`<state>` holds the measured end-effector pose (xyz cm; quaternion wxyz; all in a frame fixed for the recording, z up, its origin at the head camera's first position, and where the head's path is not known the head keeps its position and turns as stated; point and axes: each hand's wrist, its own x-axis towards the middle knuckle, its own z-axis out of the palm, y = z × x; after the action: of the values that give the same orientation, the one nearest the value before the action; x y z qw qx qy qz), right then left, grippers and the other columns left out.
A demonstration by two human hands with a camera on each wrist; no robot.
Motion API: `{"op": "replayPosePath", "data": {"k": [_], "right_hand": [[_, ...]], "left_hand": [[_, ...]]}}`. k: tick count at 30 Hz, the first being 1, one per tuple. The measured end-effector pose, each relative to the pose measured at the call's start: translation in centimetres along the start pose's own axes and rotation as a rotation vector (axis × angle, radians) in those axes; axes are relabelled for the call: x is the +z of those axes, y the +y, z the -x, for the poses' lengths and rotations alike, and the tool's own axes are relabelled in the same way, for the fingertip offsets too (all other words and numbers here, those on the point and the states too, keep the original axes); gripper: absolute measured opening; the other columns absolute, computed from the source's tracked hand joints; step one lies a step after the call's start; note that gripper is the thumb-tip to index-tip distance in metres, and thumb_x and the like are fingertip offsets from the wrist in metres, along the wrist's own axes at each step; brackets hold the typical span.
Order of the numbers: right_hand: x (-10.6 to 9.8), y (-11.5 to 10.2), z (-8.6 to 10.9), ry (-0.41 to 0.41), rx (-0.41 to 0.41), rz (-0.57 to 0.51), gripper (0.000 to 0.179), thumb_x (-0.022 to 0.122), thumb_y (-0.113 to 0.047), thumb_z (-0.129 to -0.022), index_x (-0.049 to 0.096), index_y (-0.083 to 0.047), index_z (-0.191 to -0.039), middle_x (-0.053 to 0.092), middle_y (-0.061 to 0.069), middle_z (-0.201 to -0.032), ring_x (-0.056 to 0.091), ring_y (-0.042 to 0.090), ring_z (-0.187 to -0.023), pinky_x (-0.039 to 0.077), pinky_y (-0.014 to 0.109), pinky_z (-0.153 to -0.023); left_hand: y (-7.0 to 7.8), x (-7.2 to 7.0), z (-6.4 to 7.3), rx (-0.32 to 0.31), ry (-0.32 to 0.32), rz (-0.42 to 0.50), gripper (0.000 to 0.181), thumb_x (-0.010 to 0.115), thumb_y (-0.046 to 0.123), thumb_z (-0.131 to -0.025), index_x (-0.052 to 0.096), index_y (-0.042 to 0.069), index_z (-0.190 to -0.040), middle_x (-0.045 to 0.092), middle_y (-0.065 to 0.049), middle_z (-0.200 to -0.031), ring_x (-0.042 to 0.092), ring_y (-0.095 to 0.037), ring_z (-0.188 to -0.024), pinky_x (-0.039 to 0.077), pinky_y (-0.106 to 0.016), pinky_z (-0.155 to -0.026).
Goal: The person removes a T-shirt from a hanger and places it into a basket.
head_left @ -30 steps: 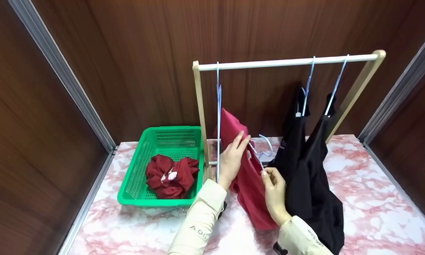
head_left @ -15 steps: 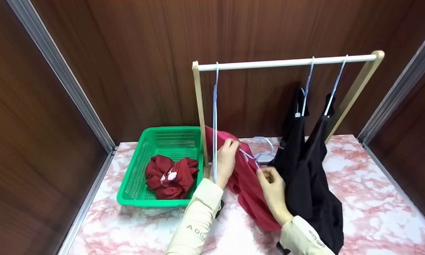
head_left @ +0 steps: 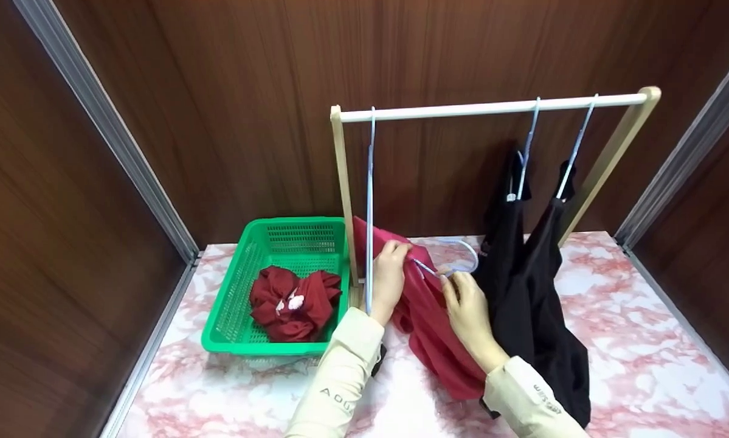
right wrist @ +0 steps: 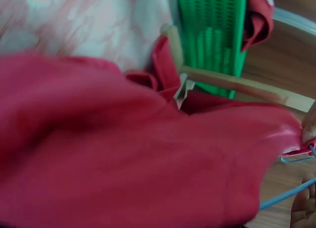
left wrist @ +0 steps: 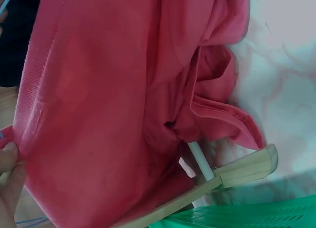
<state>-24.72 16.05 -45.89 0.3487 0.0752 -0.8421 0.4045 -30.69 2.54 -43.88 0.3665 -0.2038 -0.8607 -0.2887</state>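
In the head view a red shirt (head_left: 422,316) hangs from my hands in front of the rack's left side. My left hand (head_left: 390,277) pinches its upper edge, where a pale blue clothes hanger (head_left: 426,266) enters the cloth. Fingers of the right hand (head_left: 466,307) pinch the hanger near its hook, which curves out to the right. The left wrist view has the left fingertips (left wrist: 10,161) on the shirt's stitched border. Cloth fills much of the right wrist view, with the hanger's wire (right wrist: 289,192) running to the right hand (right wrist: 303,206). The hanger's far end is hidden.
A rack with a white rail (head_left: 449,110) stands on the marbled table (head_left: 182,377). An empty hanger (head_left: 370,201) hangs at its left, overlapping my left wrist; black garments (head_left: 531,292) hang at right. Left of it, a green basket (head_left: 218,310) contains dark red cloth (head_left: 294,304).
The left hand has moved down and left, drawing the shirt's top edge leftward and closing from flat fingers to a pinch. The right hand has shifted up along the hanger toward the hook.
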Motion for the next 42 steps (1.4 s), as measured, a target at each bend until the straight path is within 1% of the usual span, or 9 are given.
{"op": "replayPosePath", "data": {"k": [4, 10, 14, 17, 20, 23, 29, 34, 42], "right_hand": [[0.0, 0.8, 0.5, -0.015, -0.02, 0.057, 0.011, 0.053, -0.002, -0.093, 0.063, 0.002, -0.096, 0.064, 0.015, -0.091, 0.059, 0.028, -0.085, 0.045, 0.04, -0.076], [-0.3, 2.0, 1.0, -0.003, -0.066, 0.059, 0.007, 0.052, 0.003, -0.092, 0.059, 0.005, -0.093, 0.061, 0.017, -0.088, 0.057, 0.031, -0.084, 0.044, 0.039, -0.078], [-0.6, 2.7, 1.1, -0.002, -0.055, 0.036, 0.007, 0.05, 0.005, -0.092, 0.057, 0.006, -0.091, 0.059, 0.016, -0.087, 0.058, 0.026, -0.078, 0.048, 0.032, -0.074], [-0.9, 2.9, 1.1, -0.001, -0.004, -0.008, 0.01, 0.047, 0.005, -0.094, 0.056, 0.007, -0.091, 0.059, 0.016, -0.082, 0.06, 0.023, -0.071, 0.048, 0.026, -0.07], [-1.3, 3.0, 1.1, -0.006, 0.061, -0.061, 0.012, 0.044, 0.002, -0.097, 0.054, 0.006, -0.092, 0.055, 0.014, -0.072, 0.056, 0.008, -0.058, 0.045, 0.02, -0.061], [-1.3, 3.1, 1.2, 0.004, 0.076, -0.093, 0.012, 0.044, 0.001, -0.097, 0.054, 0.006, -0.093, 0.052, 0.011, -0.071, 0.047, -0.004, -0.062, 0.04, 0.017, -0.061], [-1.1, 3.1, 1.2, 0.049, 0.045, -0.129, 0.009, 0.049, 0.003, -0.094, 0.056, 0.007, -0.093, 0.057, 0.016, -0.086, 0.047, 0.001, -0.082, 0.038, 0.017, -0.077], [-1.2, 3.2, 1.4, -0.018, 0.096, -0.081, 0.008, 0.055, -0.002, -0.093, 0.061, 0.003, -0.095, 0.061, 0.011, -0.082, 0.05, 0.0, -0.08, 0.04, 0.016, -0.075], [-1.4, 3.3, 1.6, -0.033, 0.081, -0.188, 0.013, 0.05, 0.001, -0.095, 0.062, 0.003, -0.101, 0.061, 0.016, -0.076, 0.048, -0.005, -0.066, 0.039, 0.012, -0.062]], "left_hand": [[0.0, -0.2, -0.1, -0.078, -0.011, -0.047, 0.009, 0.064, 0.004, -0.087, 0.068, 0.004, -0.096, 0.063, -0.01, -0.09, 0.066, -0.019, -0.085, 0.057, -0.024, -0.077], [-0.2, -0.8, -0.2, -0.253, -0.102, -0.089, 0.019, 0.065, 0.012, -0.089, 0.056, 0.009, -0.105, 0.066, -0.007, -0.091, 0.067, -0.017, -0.086, 0.057, -0.024, -0.078], [-0.9, -0.7, -0.1, -0.325, 0.016, -0.063, 0.017, 0.063, 0.011, -0.09, 0.052, 0.009, -0.102, 0.064, -0.009, -0.076, 0.068, -0.022, -0.075, 0.056, -0.027, -0.068], [-1.3, -0.7, -0.2, -0.334, 0.099, -0.027, 0.011, 0.059, 0.007, -0.092, 0.051, 0.007, -0.1, 0.061, -0.013, -0.071, 0.066, -0.026, -0.072, 0.054, -0.032, -0.064], [-1.4, -0.8, -0.2, -0.358, 0.099, 0.047, 0.007, 0.054, 0.005, -0.093, 0.051, 0.005, -0.1, 0.061, -0.015, -0.077, 0.066, -0.028, -0.078, 0.053, -0.033, -0.068], [-1.5, -0.8, -0.1, -0.371, 0.08, 0.091, 0.007, 0.052, 0.005, -0.094, 0.05, 0.005, -0.101, 0.06, -0.016, -0.081, 0.065, -0.029, -0.082, 0.053, -0.033, -0.07], [-1.6, -0.5, 0.0, -0.345, 0.106, -0.056, 0.011, 0.056, 0.009, -0.093, 0.049, 0.003, -0.099, 0.058, -0.016, -0.077, 0.065, -0.029, -0.076, 0.053, -0.034, -0.066], [-1.4, -0.2, 0.1, -0.335, 0.129, -0.148, 0.016, 0.059, 0.013, -0.092, 0.049, 0.002, -0.099, 0.059, -0.016, -0.083, 0.064, -0.027, -0.078, 0.055, -0.033, -0.071], [-1.1, -0.2, -0.2, -0.36, 0.135, 0.048, 0.011, 0.055, 0.008, -0.094, 0.049, 0.002, -0.101, 0.061, -0.017, -0.083, 0.064, -0.03, -0.08, 0.053, -0.036, -0.072]]}}
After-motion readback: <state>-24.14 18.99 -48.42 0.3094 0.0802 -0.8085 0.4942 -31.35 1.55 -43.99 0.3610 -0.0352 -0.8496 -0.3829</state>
